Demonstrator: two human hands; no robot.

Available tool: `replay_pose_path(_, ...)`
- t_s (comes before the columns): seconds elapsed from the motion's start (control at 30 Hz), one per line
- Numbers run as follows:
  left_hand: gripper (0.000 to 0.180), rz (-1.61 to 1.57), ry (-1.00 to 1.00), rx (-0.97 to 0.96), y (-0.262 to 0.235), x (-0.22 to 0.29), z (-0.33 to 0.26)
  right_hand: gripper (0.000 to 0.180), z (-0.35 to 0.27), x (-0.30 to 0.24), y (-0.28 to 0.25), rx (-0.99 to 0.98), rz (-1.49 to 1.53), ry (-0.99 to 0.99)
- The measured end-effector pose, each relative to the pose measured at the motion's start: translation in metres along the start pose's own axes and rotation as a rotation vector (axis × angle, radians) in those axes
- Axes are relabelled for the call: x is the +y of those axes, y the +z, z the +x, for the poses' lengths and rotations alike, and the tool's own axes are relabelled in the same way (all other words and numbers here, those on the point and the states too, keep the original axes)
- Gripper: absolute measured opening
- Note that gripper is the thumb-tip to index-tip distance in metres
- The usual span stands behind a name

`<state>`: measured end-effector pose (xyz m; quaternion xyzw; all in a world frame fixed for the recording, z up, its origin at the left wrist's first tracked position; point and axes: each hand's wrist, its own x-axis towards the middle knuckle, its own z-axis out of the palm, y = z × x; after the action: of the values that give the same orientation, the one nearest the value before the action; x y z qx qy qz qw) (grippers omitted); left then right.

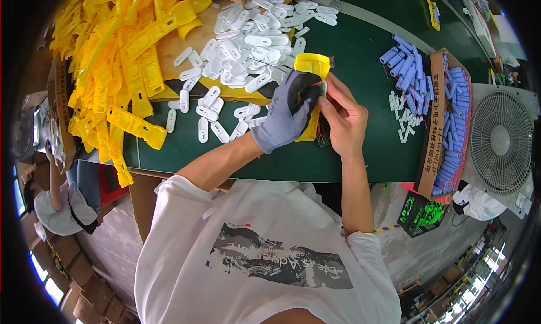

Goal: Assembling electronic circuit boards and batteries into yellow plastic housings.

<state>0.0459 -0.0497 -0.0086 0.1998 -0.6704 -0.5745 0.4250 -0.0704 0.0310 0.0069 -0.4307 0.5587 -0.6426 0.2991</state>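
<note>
In front of me, my left hand (287, 111), in a grey glove with black fingertips, is closed around a yellow plastic housing (312, 63). The housing's wide end sticks up above the glove, and more yellow shows below it. My bare right hand (345, 116) is pinched against the right side of the housing. At its fingertips are a bit of red wire (316, 84) and a small pale edge; the fingers mostly hide what they grip. Just left of the gloved hand, white oval plastic pieces (258, 40) lie in a loose heap.
A tall heap of yellow housings (147, 70) fills the table's left side. To the right lie blue cylindrical cells (407, 70), small white parts (401, 120), a cardboard box (433, 127) of more cells and a fan (499, 131). Another person (62, 208) is at far left.
</note>
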Motion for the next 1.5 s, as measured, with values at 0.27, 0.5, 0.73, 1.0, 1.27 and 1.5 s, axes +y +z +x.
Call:
replay_pose_path(0.27, 0.021, 0.039, -0.004, 0.012, -0.001, 0.001, 0.0, 0.04, -0.005, -0.009, 0.003, -0.021, -0.175, -0.019)
replay_pose_path(0.5, 0.035, -0.182, -0.067, 0.108, 0.003, 0.029, 0.006, 0.058, -0.006, -0.053, -0.009, -0.2, -0.239, -0.22)
replay_pose_path(0.73, 0.052, -0.132, -0.047, 0.233, 0.034, 0.06, 0.0, 0.068, -0.064, -0.068, -0.022, 0.056, -0.286, -0.025)
replay_pose_path(1.0, 0.069, -0.092, -0.103, 0.428, 0.051, 0.062, -0.034, 0.052, -0.099, -0.055, -0.062, 0.197, -0.271, 0.002)
replay_pose_path(1.27, 0.044, 1.005, 0.512, -0.74, 0.072, 0.107, -0.004, 0.052, -0.114, -0.058, -0.107, 0.033, -0.468, -0.027)
replay_pose_path(1.5, 0.021, 0.753, 0.438, -0.853, 0.075, 0.085, 0.002, 0.051, -0.128, -0.045, -0.118, -0.022, -0.383, 0.052)
